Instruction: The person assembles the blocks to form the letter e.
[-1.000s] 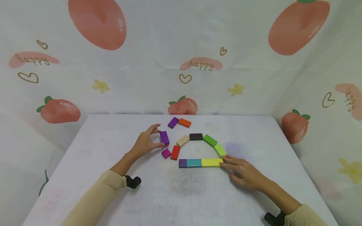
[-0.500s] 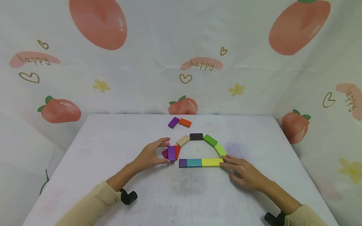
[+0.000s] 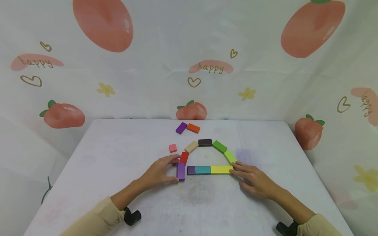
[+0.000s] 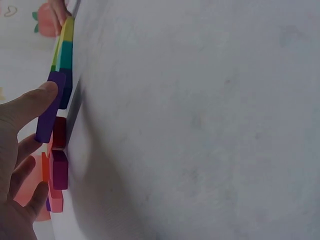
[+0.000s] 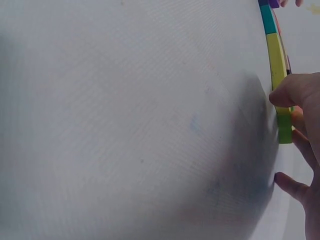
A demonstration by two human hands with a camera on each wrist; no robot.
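Note:
A purple block (image 3: pixel 181 171) is pinched between the thumb and fingers of my left hand (image 3: pixel 157 172), just left of a small dark purple block (image 3: pixel 191 170). In the left wrist view the held purple block (image 4: pixel 50 107) is raised off the table, my left thumb on its face. The dark purple block, a teal block (image 3: pixel 202 170) and a yellow block (image 3: pixel 220 169) form a straight row. Fingers of my right hand (image 3: pixel 257 180) touch the yellow block's right end and reach the light green block (image 3: pixel 229 157); in the right wrist view the thumb touches the yellow block (image 5: pixel 276 60).
Red (image 3: pixel 184 157), beige (image 3: pixel 191 146), black (image 3: pixel 205 143) and green (image 3: pixel 219 146) blocks curve above the row. A pink block (image 3: pixel 173 148) lies left of the curve, a magenta one (image 4: pixel 59 169) near the red. Farther back lie purple (image 3: pixel 181 128) and orange (image 3: pixel 193 128) blocks.
My left hand has carried the purple block toward the front and slightly right, from beside the pink block to the row's left end. My right hand has stayed in place.

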